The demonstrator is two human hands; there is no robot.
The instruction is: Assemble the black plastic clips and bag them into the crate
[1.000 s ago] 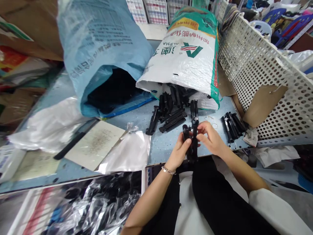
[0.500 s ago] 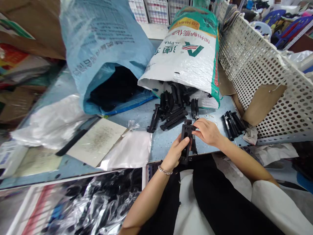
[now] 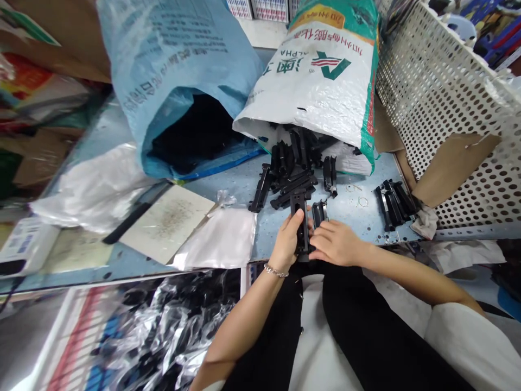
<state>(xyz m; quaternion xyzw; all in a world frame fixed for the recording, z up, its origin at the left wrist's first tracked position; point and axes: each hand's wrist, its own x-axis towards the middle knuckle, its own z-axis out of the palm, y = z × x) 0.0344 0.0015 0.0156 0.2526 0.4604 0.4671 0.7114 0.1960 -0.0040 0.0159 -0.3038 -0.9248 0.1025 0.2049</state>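
My left hand (image 3: pixel 285 241) is closed around a long black plastic part (image 3: pixel 302 238) with an open slotted frame, its thumb pressed on the upper face. The part stands nearly upright in view at the table's front edge. My right hand (image 3: pixel 337 243) has its fingers curled against the part's lower right side; its fingertips are partly hidden. Just beyond the right hand lies another black part (image 3: pixel 319 212) on the table. A heap of similar black parts (image 3: pixel 291 182) spills from the mouth of a white and green woven sack (image 3: pixel 303 100).
A blue bag (image 3: pixel 183 60) with dark contents stands left of the sack. A small group of black parts (image 3: pixel 394 205) lies at the right, beside a white perforated basket (image 3: pixel 451 103). Clear plastic bags (image 3: pixel 222 236) and a pale board (image 3: pixel 166 222) lie at the left.
My right hand has moved down from the upper end of the black part to its lower right side. My left hand still holds the part, now shifted slightly left. The view has shifted a little.
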